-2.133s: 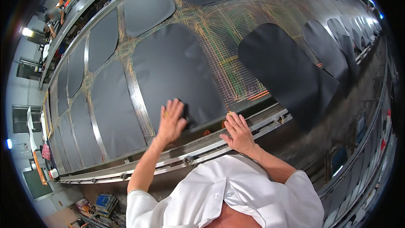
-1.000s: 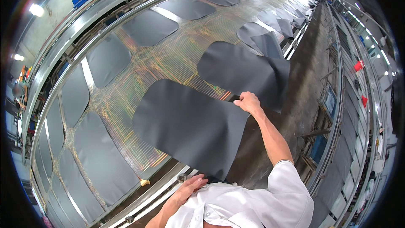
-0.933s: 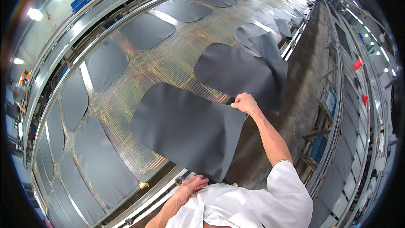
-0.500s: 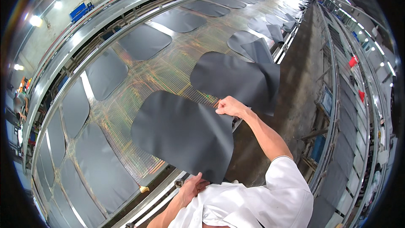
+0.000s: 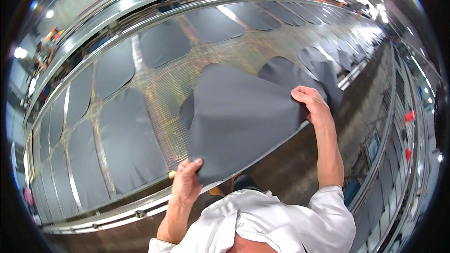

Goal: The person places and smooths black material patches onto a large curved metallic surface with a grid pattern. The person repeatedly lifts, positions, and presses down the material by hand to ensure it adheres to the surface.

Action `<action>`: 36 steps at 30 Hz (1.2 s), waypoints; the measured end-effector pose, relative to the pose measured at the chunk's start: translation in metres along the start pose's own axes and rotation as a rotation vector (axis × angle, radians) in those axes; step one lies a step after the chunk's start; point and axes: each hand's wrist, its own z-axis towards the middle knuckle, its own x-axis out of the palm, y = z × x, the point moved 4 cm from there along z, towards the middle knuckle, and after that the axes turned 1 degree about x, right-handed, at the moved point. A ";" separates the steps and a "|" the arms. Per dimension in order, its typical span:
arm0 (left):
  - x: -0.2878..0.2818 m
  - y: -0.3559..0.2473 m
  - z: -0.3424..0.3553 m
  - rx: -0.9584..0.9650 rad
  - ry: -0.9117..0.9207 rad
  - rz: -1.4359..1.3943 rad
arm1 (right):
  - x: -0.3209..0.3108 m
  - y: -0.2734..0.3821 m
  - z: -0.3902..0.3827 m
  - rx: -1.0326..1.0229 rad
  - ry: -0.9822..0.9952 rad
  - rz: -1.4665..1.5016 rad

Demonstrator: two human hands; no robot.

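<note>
A dark grey sheet panel (image 5: 239, 122) with rounded far corners is stretched between my hands, its near edge lifted and slanting. My left hand (image 5: 186, 182) pinches its near left corner between thumb and fingers. At its near right corner, my right hand (image 5: 313, 104) grips the edge with the thumb on top. Part of another dark panel (image 5: 185, 112) peeks out from under the left side of the held one. Behind my right hand lies a similar dark panel (image 5: 281, 71), partly covered.
A long table (image 5: 161, 84) with a gridded, line-marked surface carries rows of grey panels (image 5: 131, 140). A metal rail (image 5: 157, 210) runs along its near side. Another rack (image 5: 389, 168) with red items stands across the aisle on the right. A person (image 5: 46, 51) is at the far left.
My left hand has moved up onto the panel's near left corner. The panel is now pulled taut between both hands and raised. The whole view has turned and shifted.
</note>
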 end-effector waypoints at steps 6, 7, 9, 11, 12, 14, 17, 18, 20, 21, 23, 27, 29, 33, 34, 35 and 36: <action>-0.013 -0.052 -0.015 0.184 -0.129 -0.097 | 0.052 0.043 0.006 -0.120 0.098 0.127; -0.013 -0.054 -0.014 0.215 -0.188 -0.119 | 0.057 0.051 0.009 -0.149 0.121 0.134; 0.000 -0.065 -0.012 0.282 -0.142 -0.093 | 0.056 0.068 0.023 -0.200 0.150 0.145; 0.000 -0.096 -0.021 0.657 -0.297 0.284 | 0.055 0.087 0.031 -0.232 0.155 0.205; 0.001 -0.115 -0.032 0.844 -0.376 0.480 | 0.058 0.106 0.033 -0.302 0.187 0.247; 0.007 -0.136 -0.060 1.182 -0.538 0.889 | 0.075 0.139 0.041 -0.382 0.014 0.308; 0.043 -0.196 -0.016 1.099 -0.234 0.525 | 0.086 0.165 0.097 -0.391 0.444 0.512; 0.052 -0.208 0.009 0.880 -0.182 0.073 | 0.084 0.162 0.129 -0.377 0.540 0.507; 0.061 -0.232 0.051 0.646 -0.073 0.120 | 0.099 0.157 0.171 -0.317 0.443 0.479; 0.056 -0.246 0.065 0.643 -0.169 0.163 | 0.114 0.153 0.188 -0.278 0.416 0.494; 0.043 -0.264 0.104 0.608 -0.280 0.215 | 0.140 0.138 0.232 -0.107 0.402 0.511; 0.027 -0.309 0.171 0.505 -0.308 0.254 | 0.161 0.132 0.291 -0.072 0.292 0.412; 0.026 -0.324 0.182 0.553 -0.264 0.294 | 0.165 0.133 0.300 -0.119 0.255 0.400; 0.035 -0.306 0.173 0.708 -0.200 0.416 | 0.146 0.136 0.282 -0.353 0.279 0.436; 0.032 -0.297 0.163 0.747 -0.238 0.466 | 0.144 0.122 0.274 -0.343 0.253 0.421; 0.028 -0.281 0.152 0.727 -0.318 0.489 | 0.145 0.105 0.264 -0.332 0.228 0.410; 0.023 -0.264 0.140 0.707 -0.390 0.508 | 0.143 0.090 0.250 -0.324 0.198 0.394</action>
